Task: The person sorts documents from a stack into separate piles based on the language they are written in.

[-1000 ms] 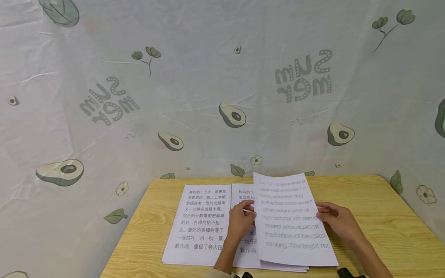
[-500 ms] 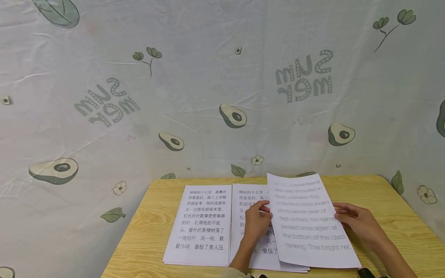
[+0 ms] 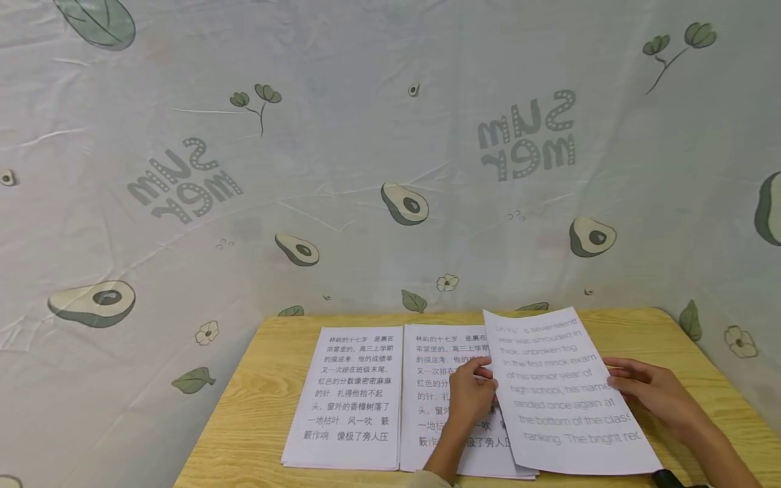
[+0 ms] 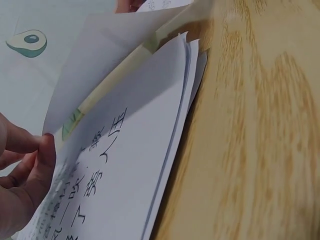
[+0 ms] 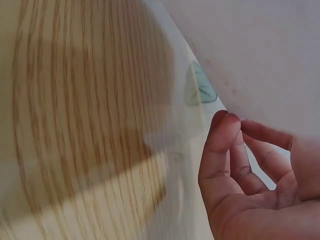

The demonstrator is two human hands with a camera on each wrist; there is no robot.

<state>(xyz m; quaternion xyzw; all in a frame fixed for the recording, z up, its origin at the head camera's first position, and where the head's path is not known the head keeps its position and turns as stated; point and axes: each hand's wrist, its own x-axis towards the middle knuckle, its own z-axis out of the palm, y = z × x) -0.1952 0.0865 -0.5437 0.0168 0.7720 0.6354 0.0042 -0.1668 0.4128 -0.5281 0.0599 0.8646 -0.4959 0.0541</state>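
Observation:
Both hands hold up one white sheet of paper [image 3: 558, 413] printed with English text, tilted over the right part of the table. My left hand [image 3: 471, 392] pinches its left edge between thumb and fingers; in the left wrist view that hand [image 4: 22, 175] shows at the sheet's edge. At the opposite edge, my right hand [image 3: 649, 393] pinches the paper, as the fingers [image 5: 225, 135] in the right wrist view show. Beneath the sheet lies a stack of papers [image 3: 430, 413] with Chinese text, partly covered by the sheet and the left hand.
Another stack of papers [image 3: 348, 396] with Chinese text lies to the left, right beside the first. Both rest on a wooden table [image 3: 244, 407]. Behind the table hangs a pale cloth [image 3: 342, 169] with avocado prints.
Both hands have moved right with the English sheet between them. More of the Chinese text on the stack beneath now shows.

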